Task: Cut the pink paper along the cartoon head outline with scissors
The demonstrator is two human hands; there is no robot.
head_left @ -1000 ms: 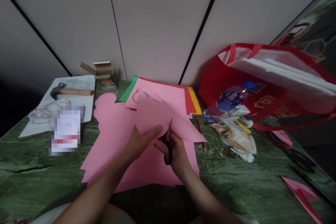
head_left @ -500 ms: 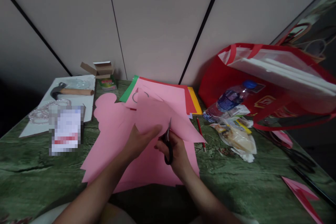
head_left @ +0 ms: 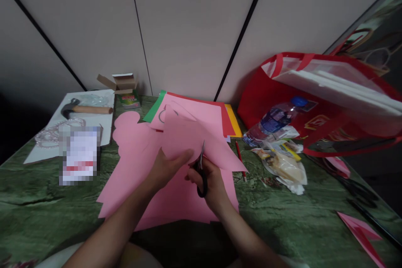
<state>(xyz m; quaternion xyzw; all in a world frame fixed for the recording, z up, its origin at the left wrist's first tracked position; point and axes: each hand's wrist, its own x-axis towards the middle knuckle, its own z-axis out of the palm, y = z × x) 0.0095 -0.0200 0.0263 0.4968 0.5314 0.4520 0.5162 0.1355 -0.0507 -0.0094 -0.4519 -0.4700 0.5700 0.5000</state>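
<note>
Between thumb and fingers, my left hand (head_left: 169, 167) grips a sheet of pink paper (head_left: 185, 134), raised and curled above the table. My right hand (head_left: 212, 182) is closed around the black handles of a pair of scissors (head_left: 202, 176), whose blades point up and lie at the raised sheet's lower edge, right of my left thumb. Beneath both hands, more pink sheets (head_left: 176, 205) are spread out. A pink cut-out with rounded lobes (head_left: 127, 123) rests to the left. The fingertips behind the raised paper are hidden.
Green, red and yellow sheets (head_left: 234, 119) lie at the back. To the left are a hammer (head_left: 91, 109), a beaded strand, a small box (head_left: 128, 98) and a blurred-out item. A water bottle (head_left: 273, 119), red bag (head_left: 251, 88), pencil (head_left: 240, 159) and plastic wrappers (head_left: 282, 163) occupy the right.
Hardly anything differs. The raised sheet's right corner has shifted very slightly to the right, while both hands keep their places and grips.
</note>
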